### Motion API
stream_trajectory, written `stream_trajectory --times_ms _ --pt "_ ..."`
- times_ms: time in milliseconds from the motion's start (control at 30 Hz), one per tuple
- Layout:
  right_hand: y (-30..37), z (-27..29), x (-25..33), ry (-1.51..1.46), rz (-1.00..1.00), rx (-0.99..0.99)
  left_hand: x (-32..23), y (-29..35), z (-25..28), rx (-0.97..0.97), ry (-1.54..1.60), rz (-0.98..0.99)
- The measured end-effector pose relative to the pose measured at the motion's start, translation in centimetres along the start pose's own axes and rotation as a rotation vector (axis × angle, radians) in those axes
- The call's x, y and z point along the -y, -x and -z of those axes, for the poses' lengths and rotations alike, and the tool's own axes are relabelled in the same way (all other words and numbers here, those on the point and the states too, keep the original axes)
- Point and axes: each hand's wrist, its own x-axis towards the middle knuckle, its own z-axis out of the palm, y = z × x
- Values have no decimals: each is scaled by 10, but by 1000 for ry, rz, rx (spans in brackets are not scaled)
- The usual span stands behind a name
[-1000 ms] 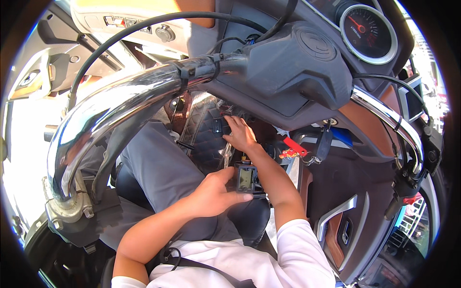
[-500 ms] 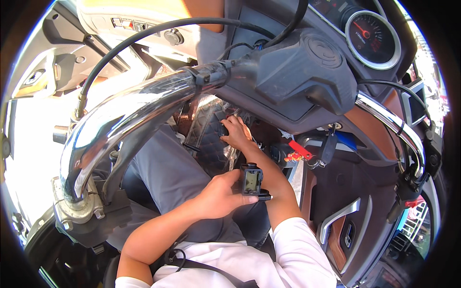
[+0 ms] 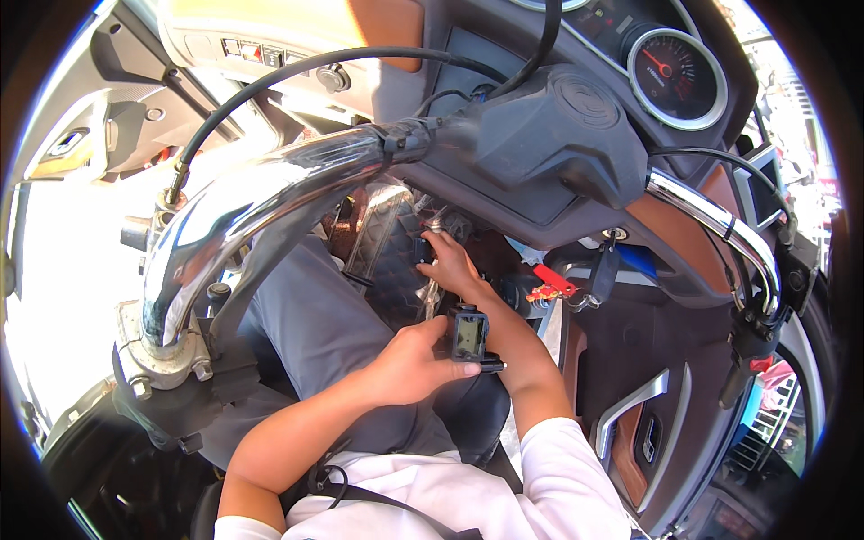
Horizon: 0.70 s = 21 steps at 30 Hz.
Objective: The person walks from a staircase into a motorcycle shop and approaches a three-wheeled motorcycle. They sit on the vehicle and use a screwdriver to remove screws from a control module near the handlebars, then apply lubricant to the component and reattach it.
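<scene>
My left hand (image 3: 416, 364) is closed around a small black boxy device with a grey-green screen (image 3: 468, 337), held above my lap. My right hand (image 3: 451, 266) reaches low into the footwell, beyond the device. Its thumb and fingers are closed on a small dark object (image 3: 421, 250), mostly hidden by the hand. Shiny clear material (image 3: 432, 300) shows just below that hand, over the dark quilted floor mat (image 3: 389, 261). My right forearm passes behind the device.
A chrome handlebar (image 3: 270, 184) arches over my left leg, with a black cable (image 3: 315, 58) above it. A key with a black fob (image 3: 605, 273) and red tag (image 3: 553, 280) hangs from the dash, right of my right arm. A round gauge (image 3: 677, 76) sits upper right, a door handle (image 3: 634, 403) lower right.
The whole view has turned slightly, shifting the handlebar and gauge. My right hand has drawn back a little toward me with the dark object. My left hand keeps the device almost still.
</scene>
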Motion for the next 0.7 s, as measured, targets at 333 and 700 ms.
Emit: stream_trajectory --times_ms 333,700 --pt "-4 -17 -14 99 -163 92 -5 1 5 20 -67 21" --pt "-8 -8 14 83 -269 126 -7 1 6 0 -105 -11"
